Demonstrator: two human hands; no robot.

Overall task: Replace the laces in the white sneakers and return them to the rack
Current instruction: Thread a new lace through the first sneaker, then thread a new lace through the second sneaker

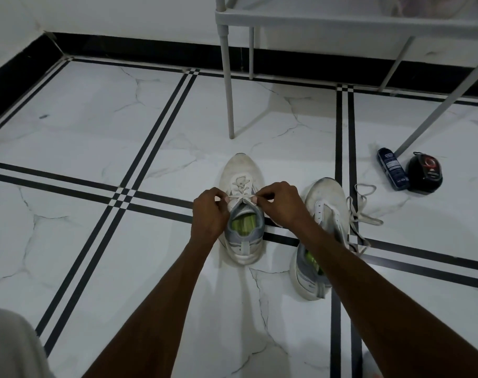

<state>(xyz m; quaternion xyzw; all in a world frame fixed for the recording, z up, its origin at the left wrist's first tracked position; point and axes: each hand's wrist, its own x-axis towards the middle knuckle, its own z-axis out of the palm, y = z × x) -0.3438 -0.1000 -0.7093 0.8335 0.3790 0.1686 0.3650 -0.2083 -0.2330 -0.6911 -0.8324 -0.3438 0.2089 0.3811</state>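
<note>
Head view: While both hands worked at its top eyelets, the centre sneaker (242,211) sat upright on the tiled floor (96,118), toe toward the rack; every place below is given from this shoe.
Left hand: the left hand (209,211) was at the shoe's left side, fingers curled and pinching one end of the lace (240,197).
Right hand: the right hand (283,204) was at the shoe's right side, pinching the other end of that lace, which ran taut between the two hands across the tongue.
Lacing: crossings showed over the lower eyelets, ahead of the hands; whether this was the new lace I could not tell.
Second sneaker: the second sneaker (323,236) lay just to the right, partly hidden behind the right forearm, its eyelet row looking bare.
Loose lace: a loose lace (362,214) trailed on the floor on the far side of that second shoe, touching it.
Rack: the rack (341,20) stood beyond the toe, its nearest leg just ahead.
Other items: a dark can (392,173) and a black round case (425,173) lay well to the right, near another rack leg.
Step in hand: by my reading, drawing the lace snug at the top of the first shoe, roughly mid-task.
Next move: likely an even pull on both ends and a knot, then lacing the second shoe before either goes on the rack.
</note>
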